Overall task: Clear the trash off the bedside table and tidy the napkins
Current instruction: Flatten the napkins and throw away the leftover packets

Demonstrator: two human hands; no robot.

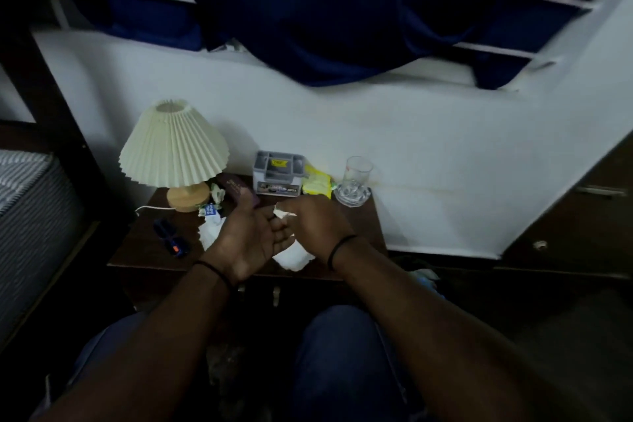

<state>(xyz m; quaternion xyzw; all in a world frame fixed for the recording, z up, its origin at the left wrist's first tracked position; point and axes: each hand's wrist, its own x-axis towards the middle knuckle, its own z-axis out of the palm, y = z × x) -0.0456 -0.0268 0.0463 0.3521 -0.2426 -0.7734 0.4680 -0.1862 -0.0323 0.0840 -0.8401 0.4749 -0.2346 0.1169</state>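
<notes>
Over the dark wooden bedside table (137,250), my left hand (251,240) lies palm up with fingers relaxed and nothing in it. My right hand (315,226) is just to its right, pinching a small white paper scrap (283,213) at the fingertips. A crumpled white napkin (293,257) lies on the table under my right hand. Another crumpled napkin (209,233) sits left of my left hand. Small crumpled wrappers (213,205) lie near the lamp base. A yellow wrapper (318,183) rests beside the grey box.
A pleated cream lamp (174,144) on a wooden base stands at the back left. A grey organiser box (279,173), a dark booklet (239,192), a glass on a glass dish (354,181) and a blue clip-like object (171,236) share the tabletop. Bed at left, cabinet at right.
</notes>
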